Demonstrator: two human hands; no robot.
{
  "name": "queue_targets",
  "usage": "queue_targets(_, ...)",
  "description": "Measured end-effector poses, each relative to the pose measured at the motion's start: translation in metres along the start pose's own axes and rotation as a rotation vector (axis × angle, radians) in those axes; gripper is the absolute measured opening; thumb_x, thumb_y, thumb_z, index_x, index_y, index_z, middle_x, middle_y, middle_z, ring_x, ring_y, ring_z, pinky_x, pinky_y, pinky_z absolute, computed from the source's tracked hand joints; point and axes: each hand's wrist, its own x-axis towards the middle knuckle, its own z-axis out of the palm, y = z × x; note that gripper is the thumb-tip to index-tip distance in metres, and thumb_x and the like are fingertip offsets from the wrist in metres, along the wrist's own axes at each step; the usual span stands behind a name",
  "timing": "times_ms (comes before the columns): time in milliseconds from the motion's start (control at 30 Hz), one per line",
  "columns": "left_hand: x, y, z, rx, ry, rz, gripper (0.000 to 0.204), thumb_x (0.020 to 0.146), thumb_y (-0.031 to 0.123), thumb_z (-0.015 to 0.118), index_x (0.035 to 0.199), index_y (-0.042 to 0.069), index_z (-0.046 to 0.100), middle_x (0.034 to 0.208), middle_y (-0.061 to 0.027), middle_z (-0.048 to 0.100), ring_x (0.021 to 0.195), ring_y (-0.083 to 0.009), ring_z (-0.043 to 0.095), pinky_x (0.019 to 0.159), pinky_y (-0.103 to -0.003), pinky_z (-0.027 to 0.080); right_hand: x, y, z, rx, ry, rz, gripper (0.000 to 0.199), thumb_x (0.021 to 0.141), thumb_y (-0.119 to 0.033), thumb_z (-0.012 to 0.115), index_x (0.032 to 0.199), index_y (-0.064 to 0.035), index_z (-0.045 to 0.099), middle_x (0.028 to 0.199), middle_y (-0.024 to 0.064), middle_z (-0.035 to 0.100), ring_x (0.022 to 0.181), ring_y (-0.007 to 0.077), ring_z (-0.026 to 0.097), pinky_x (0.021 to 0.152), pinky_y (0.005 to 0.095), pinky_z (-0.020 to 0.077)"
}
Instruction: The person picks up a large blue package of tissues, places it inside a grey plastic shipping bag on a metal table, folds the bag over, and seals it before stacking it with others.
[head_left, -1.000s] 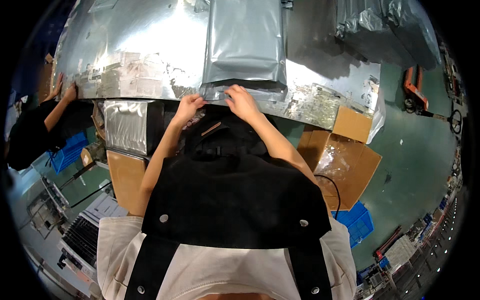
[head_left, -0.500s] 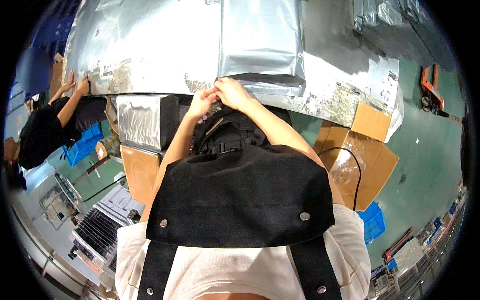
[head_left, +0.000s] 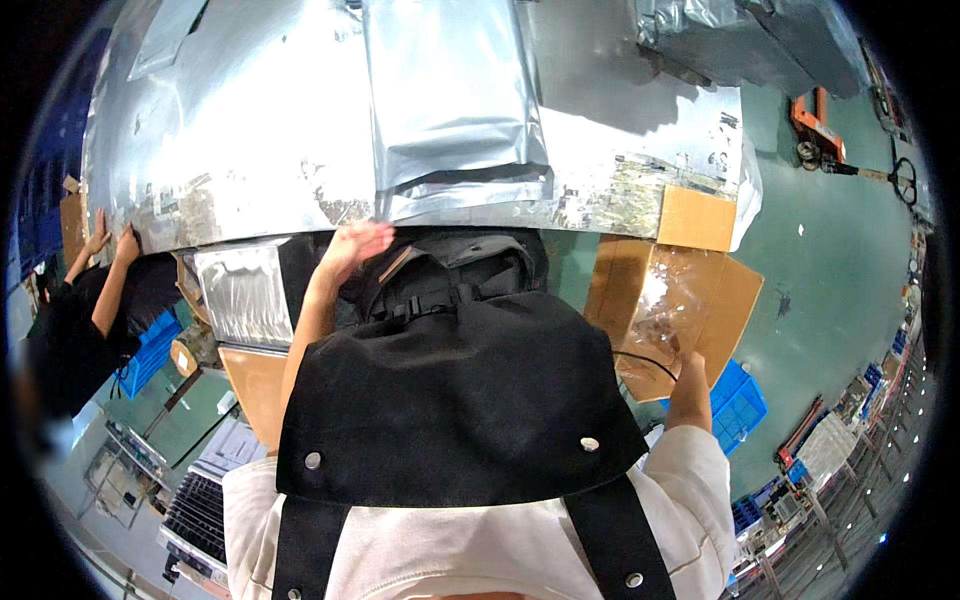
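Note:
My left hand (head_left: 352, 250) is at the table's near edge, fingers stretched out to the right and holding nothing I can see. Just beyond it lies a stack of silver-grey plastic mailing bags (head_left: 450, 95) on the worn metal-topped table (head_left: 250, 150). At my right side, my right hand (head_left: 688, 364) is down by an open cardboard box (head_left: 735, 310) with clear plastic film (head_left: 668, 285) in it. The fingers there are mostly hidden, so whether they grip anything does not show.
A black bag (head_left: 460, 400) hangs across my chest. Left of my legs stand a plastic-wrapped block (head_left: 240, 292) and a brown box (head_left: 252, 385). Blue crates (head_left: 735, 405) sit at right, an orange pallet jack (head_left: 815, 125) beyond. A co-worker's hands (head_left: 115, 240) rest at the table's left end.
My hands were together at the table edge and have parted. The right one has swung down to the cardboard box; the left stays near the edge, fingers now extended. The view has shifted right.

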Motion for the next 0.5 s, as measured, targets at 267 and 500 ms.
queue_targets(267, 0.012, 0.075, 0.011, 1.178, 0.624, 0.781, 0.044, 0.075, 0.0, 0.051, 0.119, 0.001, 0.044, 0.109, -0.0166, 0.054, 0.099, -0.0283, 0.054, 0.085, -0.034, 0.043, 0.027, -0.239, -0.104, 0.364, 0.754, -0.9, 0.027, 0.074, -0.009, 0.058, 0.101, -0.0032, 0.056, 0.095, 0.016, 0.058, 0.091, 0.0329, 0.054, 0.079, 0.0383, 0.0432)
queue_targets(500, 0.016, 0.128, 0.05, 2.303, -0.13, 1.068, 0.052, 0.077, 0.004, 0.047, 0.127, 0.014, 0.038, 0.142, -0.0078, 0.018, 0.129, -0.0242, 0.022, 0.107, -0.04, 0.016, -0.019, -0.363, -0.188, -0.589, 1.062, -1.587, 0.062, 0.075, 0.001, 0.048, 0.131, -0.0169, 0.031, 0.139, 0.0087, 0.024, 0.129, 0.0262, 0.023, 0.105, 0.0454, 0.02)
